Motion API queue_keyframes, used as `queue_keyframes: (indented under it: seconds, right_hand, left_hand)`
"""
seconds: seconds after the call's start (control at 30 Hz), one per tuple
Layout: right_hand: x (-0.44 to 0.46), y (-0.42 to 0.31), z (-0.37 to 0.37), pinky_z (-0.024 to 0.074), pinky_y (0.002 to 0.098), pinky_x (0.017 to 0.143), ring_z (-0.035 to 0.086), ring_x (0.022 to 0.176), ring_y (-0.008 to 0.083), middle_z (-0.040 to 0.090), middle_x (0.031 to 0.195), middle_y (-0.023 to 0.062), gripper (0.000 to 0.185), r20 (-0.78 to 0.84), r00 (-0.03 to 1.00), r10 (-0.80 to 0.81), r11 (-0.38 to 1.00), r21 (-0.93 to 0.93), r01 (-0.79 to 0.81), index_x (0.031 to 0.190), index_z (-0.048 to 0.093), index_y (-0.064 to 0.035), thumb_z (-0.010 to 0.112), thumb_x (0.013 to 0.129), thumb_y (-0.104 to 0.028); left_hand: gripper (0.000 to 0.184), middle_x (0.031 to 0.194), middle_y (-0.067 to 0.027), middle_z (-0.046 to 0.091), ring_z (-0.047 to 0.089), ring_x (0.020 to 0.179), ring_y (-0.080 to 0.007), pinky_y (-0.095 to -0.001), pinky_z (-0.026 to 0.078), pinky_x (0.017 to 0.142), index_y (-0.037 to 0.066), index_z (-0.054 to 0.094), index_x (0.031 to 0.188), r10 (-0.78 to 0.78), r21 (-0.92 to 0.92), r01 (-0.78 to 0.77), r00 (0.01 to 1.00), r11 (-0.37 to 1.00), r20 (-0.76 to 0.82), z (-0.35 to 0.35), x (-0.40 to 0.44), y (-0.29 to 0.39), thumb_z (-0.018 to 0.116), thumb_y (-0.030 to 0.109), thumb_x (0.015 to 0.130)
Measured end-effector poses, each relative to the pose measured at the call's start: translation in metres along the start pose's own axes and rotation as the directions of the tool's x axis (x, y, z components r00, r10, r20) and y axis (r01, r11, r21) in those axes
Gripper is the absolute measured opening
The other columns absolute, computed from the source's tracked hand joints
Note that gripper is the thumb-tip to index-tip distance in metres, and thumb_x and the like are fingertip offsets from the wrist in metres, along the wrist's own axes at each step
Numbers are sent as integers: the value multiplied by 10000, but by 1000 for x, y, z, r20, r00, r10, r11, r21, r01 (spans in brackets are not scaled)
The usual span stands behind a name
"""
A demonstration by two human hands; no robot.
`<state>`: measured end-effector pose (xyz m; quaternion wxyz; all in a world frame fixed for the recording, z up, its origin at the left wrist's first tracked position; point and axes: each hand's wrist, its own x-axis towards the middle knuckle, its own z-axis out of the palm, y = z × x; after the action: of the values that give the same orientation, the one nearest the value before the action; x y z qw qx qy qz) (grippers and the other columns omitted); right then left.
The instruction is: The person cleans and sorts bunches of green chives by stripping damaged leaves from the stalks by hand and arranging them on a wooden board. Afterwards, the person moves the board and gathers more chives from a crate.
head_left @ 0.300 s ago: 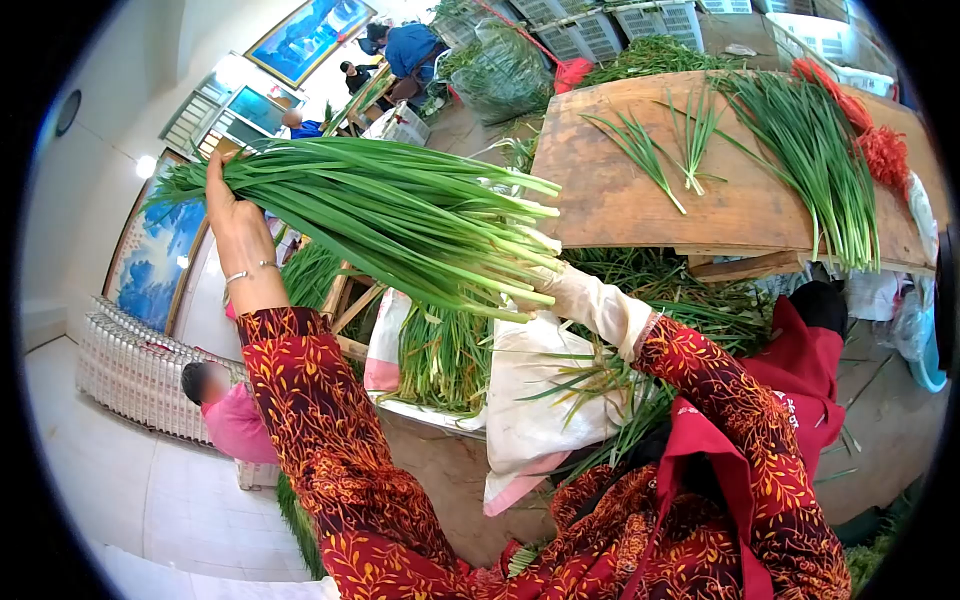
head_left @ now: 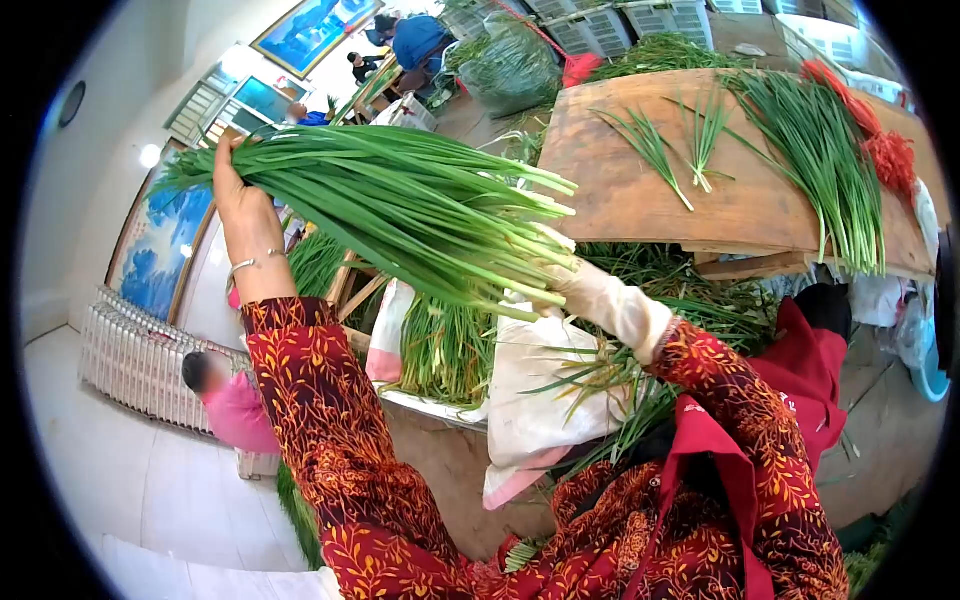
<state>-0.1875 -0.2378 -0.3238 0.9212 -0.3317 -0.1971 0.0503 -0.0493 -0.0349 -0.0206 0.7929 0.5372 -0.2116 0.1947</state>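
A large bunch of long green leafy stalks (head_left: 380,205) stretches between my two hands, its pale cut ends to the right. My left hand (head_left: 238,185), bare with a bracelet at the wrist, grips the leafy end. In a whitish glove, my right hand (head_left: 595,295) holds the pale stem end from below, its fingers partly hidden by the stalks. On the wooden table (head_left: 590,215) lie a larger pile of stalks (head_left: 820,160) and two small clusters (head_left: 650,150).
Red ties (head_left: 888,160) hang at the table's right. Below the bunch are stalks in a white container (head_left: 445,355) and a white sack (head_left: 545,400). A person in pink (head_left: 240,410) is at lower left, others farther back. Crates (head_left: 670,22) stand behind.
Both hands and the bunch have shifted slightly to the right in view. The grip on the stalks looks the same.
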Motion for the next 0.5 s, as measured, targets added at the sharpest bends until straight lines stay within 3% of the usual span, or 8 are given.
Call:
queue_keyframes:
  seconds: [0.07,0.13,0.2,0.27,0.33,0.4,0.5]
  right_hand:
    - [-7,8,-37,390,224,401,438,438,71,562,671,0,271,60,975,213,974,-93,-207,981,571,-80,648,855,-307]
    - [-32,-4,-49,349,224,383,413,428,56,538,621,-1,236,-152,910,386,813,-409,-413,918,559,-85,607,886,-314]
    - [-49,9,-94,355,217,372,431,414,56,557,592,-7,243,-440,723,532,532,-491,-690,946,555,-52,527,931,-294]
    - [-73,32,-149,334,221,353,412,391,63,567,596,1,227,-608,573,550,654,-114,-748,876,522,-95,508,944,-312]
    - [-78,30,-132,349,237,350,413,386,75,569,594,6,230,-534,630,564,774,75,-629,833,486,-131,506,948,-329]
    - [-59,36,-113,388,279,378,434,404,94,617,657,37,288,-351,735,580,772,-52,-634,778,474,-144,486,952,-374]
    - [-23,53,-66,427,253,469,488,542,92,665,879,72,278,-224,842,490,862,-18,-506,886,541,-128,461,958,-385]
  left_hand:
    - [193,697,-90,590,589,690,-223,-350,522,674,66,534,711,14,13,-13,999,1000,-30,-6,5,0,620,169,851]
    - [223,740,-127,600,590,733,-263,-409,519,732,58,536,741,6,17,-5,995,1000,-100,-15,23,2,580,223,885]
    - [221,758,-141,599,589,740,-269,-425,518,730,50,535,760,30,-11,-31,992,999,-124,-17,34,6,585,224,887]
    - [221,762,-142,599,586,731,-266,-434,517,712,49,522,758,28,-101,-43,989,994,-144,-7,28,9,587,217,887]
    - [227,758,-137,592,580,714,-264,-427,518,697,49,504,747,69,-57,-78,988,995,-141,4,19,6,589,208,885]
    - [238,712,-123,571,569,672,-255,-408,523,656,42,494,732,-7,-125,-9,992,992,-124,17,14,7,583,199,886]
    - [234,706,-122,572,578,664,-257,-414,535,642,38,498,738,41,-156,-62,990,986,-137,29,16,6,581,197,889]
